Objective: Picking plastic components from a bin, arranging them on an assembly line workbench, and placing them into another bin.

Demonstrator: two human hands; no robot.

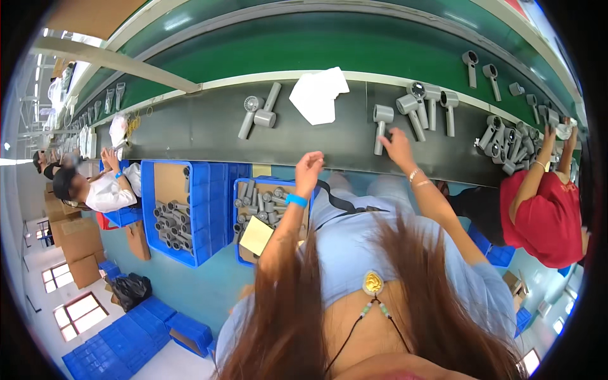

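Observation:
My right hand [398,149] reaches over the front of the dark bench, fingers apart. Its thumb side is at the handle of a grey handheld fan [382,115], touching or very close to it; no finger wraps round the handle. My left hand [309,170], with a blue band at the wrist, hovers at the bench's front edge with loosely bent fingers and nothing visible in them. Two more fans [265,118] lie crossed further left. Between them and the right hand's fan is a white sheet [320,96]. Several grey fans [432,95] lie to the right.
Blue crates [199,215] with grey fan parts stand left of my legs; cardboard [256,235] rests on the nearer one. A green belt [253,57] runs behind the bench [209,136]. Co-workers sit at left [114,190] and right [544,215], the right one beside piled fans [506,142].

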